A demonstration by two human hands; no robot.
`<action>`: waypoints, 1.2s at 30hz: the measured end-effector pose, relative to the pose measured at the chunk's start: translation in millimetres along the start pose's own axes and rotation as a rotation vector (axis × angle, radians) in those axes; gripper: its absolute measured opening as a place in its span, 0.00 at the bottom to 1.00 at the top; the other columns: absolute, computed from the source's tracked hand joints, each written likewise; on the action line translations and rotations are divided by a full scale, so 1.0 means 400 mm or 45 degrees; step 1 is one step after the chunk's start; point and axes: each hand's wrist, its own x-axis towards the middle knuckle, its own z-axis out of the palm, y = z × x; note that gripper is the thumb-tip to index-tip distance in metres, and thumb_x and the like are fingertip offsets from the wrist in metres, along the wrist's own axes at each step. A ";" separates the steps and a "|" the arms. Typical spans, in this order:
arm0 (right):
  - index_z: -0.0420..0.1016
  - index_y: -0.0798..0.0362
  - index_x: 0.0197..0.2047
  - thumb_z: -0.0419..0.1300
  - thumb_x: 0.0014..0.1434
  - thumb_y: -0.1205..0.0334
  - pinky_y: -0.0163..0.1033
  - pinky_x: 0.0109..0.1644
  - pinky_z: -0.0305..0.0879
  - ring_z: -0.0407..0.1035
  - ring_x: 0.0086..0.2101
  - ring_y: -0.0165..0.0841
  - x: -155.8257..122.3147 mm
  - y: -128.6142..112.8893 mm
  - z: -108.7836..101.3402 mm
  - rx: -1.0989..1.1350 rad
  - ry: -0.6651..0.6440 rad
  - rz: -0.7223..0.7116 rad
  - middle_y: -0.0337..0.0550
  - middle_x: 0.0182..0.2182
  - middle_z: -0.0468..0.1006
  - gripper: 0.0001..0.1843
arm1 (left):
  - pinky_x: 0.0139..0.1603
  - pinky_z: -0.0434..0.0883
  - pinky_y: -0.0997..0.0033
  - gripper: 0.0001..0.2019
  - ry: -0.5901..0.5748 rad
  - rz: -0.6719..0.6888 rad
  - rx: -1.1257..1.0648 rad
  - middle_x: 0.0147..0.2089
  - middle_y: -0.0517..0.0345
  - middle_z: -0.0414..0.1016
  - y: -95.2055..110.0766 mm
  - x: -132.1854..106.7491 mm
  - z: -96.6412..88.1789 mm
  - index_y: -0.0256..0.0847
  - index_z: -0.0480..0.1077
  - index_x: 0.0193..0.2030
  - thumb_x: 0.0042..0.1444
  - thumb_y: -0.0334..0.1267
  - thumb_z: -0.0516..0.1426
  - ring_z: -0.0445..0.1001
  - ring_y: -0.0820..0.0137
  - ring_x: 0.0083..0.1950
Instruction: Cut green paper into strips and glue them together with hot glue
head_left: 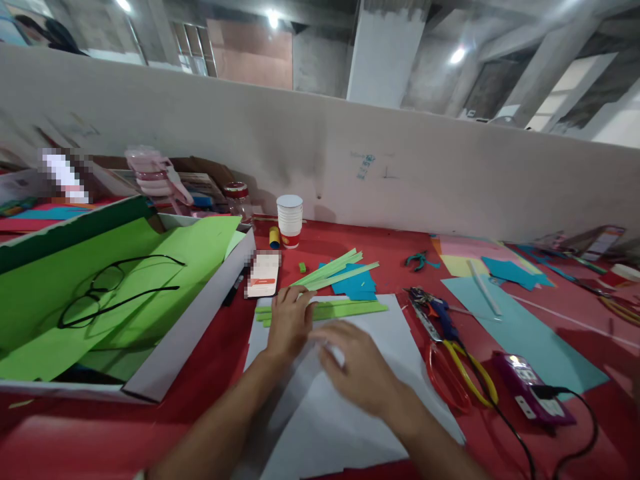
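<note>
My left hand (290, 320) lies over light green paper strips (345, 309) at the top of a stack of white paper (320, 413). Its fingers rest on the strips and cover part of them. Just to its right, my right hand (357, 363) hovers over the white paper, thumb apart from the fingers and slightly blurred; I see nothing in it. More pale green strips (337, 269) fan out beyond my left hand, partly across blue paper pieces (357, 287).
At left stands a box (200, 320) of green sheets with eyeglasses (100, 297) on top. A phone (263, 273) and stacked paper cups (290, 220) are behind. Right are scissors (450, 380), a glue gun (443, 317), a corded purple device (533, 390) and teal paper (530, 333).
</note>
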 end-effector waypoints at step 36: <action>0.71 0.54 0.25 0.69 0.42 0.51 0.33 0.23 0.48 0.56 0.18 0.24 0.053 0.094 0.051 1.538 0.433 0.827 0.31 0.16 0.66 0.17 | 0.39 0.68 0.71 0.08 -0.481 0.034 -0.494 0.37 0.59 0.79 0.081 0.027 -0.071 0.43 0.73 0.38 0.58 0.35 0.53 0.76 0.68 0.39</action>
